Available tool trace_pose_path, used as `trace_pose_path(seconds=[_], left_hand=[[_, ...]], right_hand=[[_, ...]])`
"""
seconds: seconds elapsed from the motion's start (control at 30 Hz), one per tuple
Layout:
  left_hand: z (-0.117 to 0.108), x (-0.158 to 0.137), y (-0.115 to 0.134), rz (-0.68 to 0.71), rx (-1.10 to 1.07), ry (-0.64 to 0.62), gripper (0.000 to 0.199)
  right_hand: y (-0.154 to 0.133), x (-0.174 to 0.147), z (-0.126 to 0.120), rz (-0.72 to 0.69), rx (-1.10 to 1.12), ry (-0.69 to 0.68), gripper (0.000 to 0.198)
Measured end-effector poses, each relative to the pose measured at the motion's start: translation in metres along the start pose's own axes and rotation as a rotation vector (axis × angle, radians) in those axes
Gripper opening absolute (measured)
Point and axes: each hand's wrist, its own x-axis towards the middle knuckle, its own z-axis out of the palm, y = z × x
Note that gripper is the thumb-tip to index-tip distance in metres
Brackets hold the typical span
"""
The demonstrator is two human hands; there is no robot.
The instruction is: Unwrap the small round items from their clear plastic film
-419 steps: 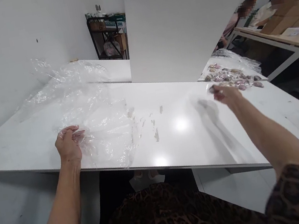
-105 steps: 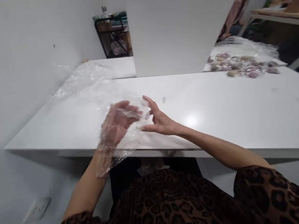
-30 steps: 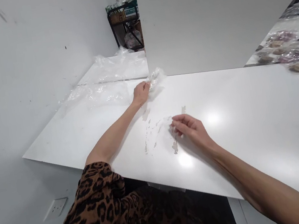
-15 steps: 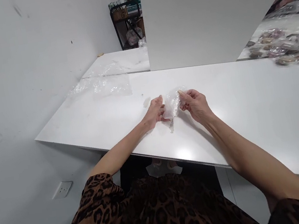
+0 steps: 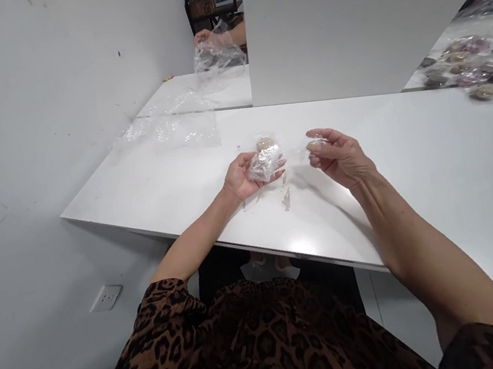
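My left hand (image 5: 240,176) is palm up above the table, its fingers under and around a clear plastic packet (image 5: 266,163). A round, tan-brown piece (image 5: 265,143) shows through the film at the packet's top; its kind I cannot make out. To the right, apart from the left hand, my right hand (image 5: 339,156) pinches crinkled clear plastic (image 5: 316,146) between thumb and fingers. Whether this plastic joins the packet is unclear. Brownish smears (image 5: 287,200) mark the white tabletop (image 5: 158,196) below the hands.
Clear plastic sheeting (image 5: 180,129) lies at the table's back left. Behind it, another person's hand (image 5: 207,38) holds a clear plastic bag (image 5: 218,57). A white partition (image 5: 314,22) stands at the back. Several plastic-wrapped roundish items (image 5: 482,66) lie at the far right.
My hands have moved apart, the right one going rightward with plastic in its pinch. My left hand has turned palm up with the packet. Another person's hand and bag have appeared at the back.
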Motion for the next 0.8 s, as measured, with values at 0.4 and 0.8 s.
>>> trace_pose_path(seconds=[0.4, 0.8], left_hand=[[-0.006, 0.005, -0.004, -0.025, 0.009, -0.008, 0.088], [-0.008, 0.005, -0.014, 0.042, 0.412, -0.034, 0.070]], right_hand=[[-0.043, -0.016, -0.005, -0.425, 0.071, -0.050, 0.037], [-0.025, -0.093, 0.057, -0.401, -0.367, -0.588, 0.030]])
